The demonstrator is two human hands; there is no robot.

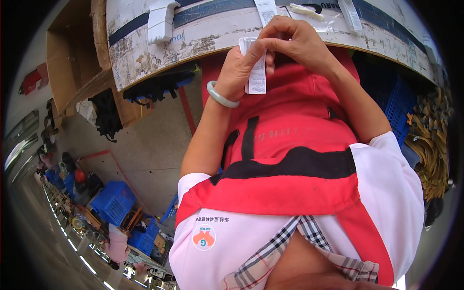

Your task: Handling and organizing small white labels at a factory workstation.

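Observation:
A thin stack of white printed paper labels [257, 79] is upright in front of my red apron, just off the worktable's near edge. My left hand [237, 69], with a pale bangle at its wrist, closes around the stack, thumb across the front. Bent over the stack's upper end is my right hand [302, 46]. Its thumb and fingers are pinched together on the labels there; whether a single label is parted from the others cannot be seen. Just beyond the hands, another white label strip [265, 9] lies on the table.
The worktable [203, 31] has a worn cardboard cover. It carries a white label stack [161, 21], another label bundle [350, 17] and a small whitish item [307, 11]. An open carton [72, 63] stands left; a blue basket [400, 108] and brown strips [430, 145] are at right.

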